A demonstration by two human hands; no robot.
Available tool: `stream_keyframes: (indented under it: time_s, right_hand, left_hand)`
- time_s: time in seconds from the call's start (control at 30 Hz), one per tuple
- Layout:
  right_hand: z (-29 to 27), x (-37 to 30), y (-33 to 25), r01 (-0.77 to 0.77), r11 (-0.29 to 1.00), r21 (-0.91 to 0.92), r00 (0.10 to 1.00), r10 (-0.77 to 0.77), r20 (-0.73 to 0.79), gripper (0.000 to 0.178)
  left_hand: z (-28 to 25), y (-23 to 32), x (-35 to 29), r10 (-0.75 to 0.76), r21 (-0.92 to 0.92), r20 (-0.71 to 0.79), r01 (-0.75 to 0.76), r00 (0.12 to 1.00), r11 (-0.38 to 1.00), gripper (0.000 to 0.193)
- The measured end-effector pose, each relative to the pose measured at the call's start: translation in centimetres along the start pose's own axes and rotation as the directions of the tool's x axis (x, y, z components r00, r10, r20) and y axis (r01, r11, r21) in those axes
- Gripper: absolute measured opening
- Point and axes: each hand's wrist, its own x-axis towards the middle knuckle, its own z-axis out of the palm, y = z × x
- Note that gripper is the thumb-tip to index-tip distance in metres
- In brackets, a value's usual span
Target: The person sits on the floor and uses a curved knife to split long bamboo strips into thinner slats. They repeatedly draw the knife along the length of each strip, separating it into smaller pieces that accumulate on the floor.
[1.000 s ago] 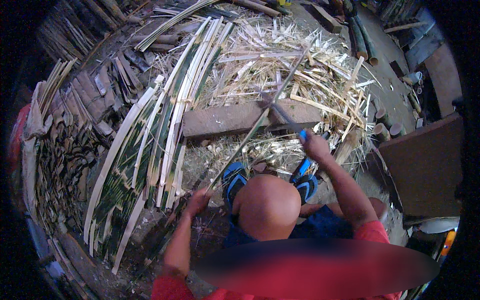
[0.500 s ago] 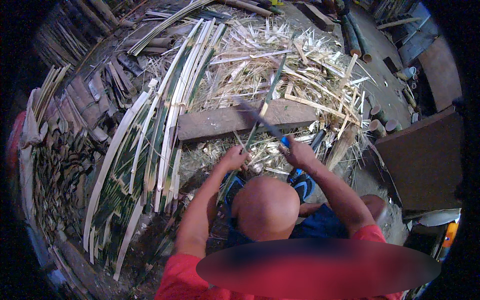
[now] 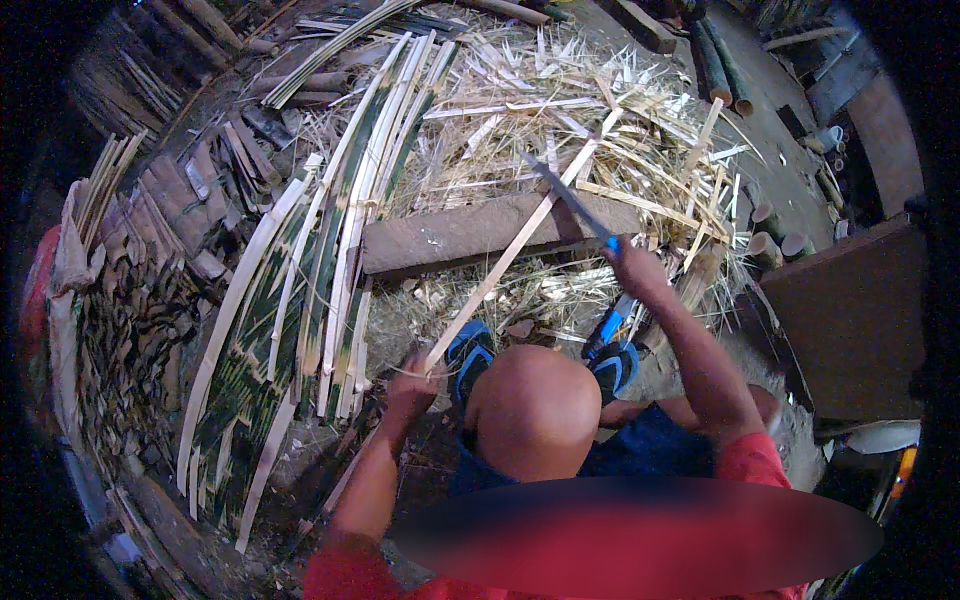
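My left hand (image 3: 410, 388) is closed round the near end of a pale bamboo strip (image 3: 510, 259). The strip slants up and to the right, passing over a thick wooden beam (image 3: 440, 236) that lies crosswise on the ground. In my right hand (image 3: 640, 268) is the blue handle of a long-bladed knife (image 3: 577, 202). Its dark blade points up and to the left, crossing the strip just above the beam; whether blade and strip touch I cannot tell.
Long split bamboo strips (image 3: 355, 215), green and pale, lie in a bundle on the left. Shavings (image 3: 480, 140) heap up beyond the beam. A blue-handled tool (image 3: 608, 326) rests near my right foot. A brown board (image 3: 845, 320) stands at the right, with cut bamboo pieces (image 3: 765, 250) beside it.
My left hand has drawn back toward me and left with the strip, whose pale face now shows instead of green. My right hand and the knife have shifted right and slightly away from me.
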Motion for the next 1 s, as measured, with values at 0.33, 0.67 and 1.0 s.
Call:
stream_keyframes:
  time_s: [0.33,0.67,1.0]
  right_hand:
    - [2.4,-3.0,-0.4,0.132,0.984,0.123,0.987,-0.119,-0.110,0.039]
    - [2.5,-5.3,-8.0,0.376,0.926,0.032,0.899,-0.373,0.229,0.040]
    - [1.5,-1.3,-7.6,0.478,0.877,-0.041,0.847,-0.448,0.288,0.039]
  left_hand:
    - [1.8,8.7,16.2,0.372,-0.394,0.105,-0.305,0.922,0.867,0.036]
    - [-2.2,10.3,9.5,0.109,-0.626,0.500,0.271,0.859,0.731,0.043]
    - [-2.2,5.6,3.7,0.126,-0.682,0.439,0.239,0.889,0.691,0.040]
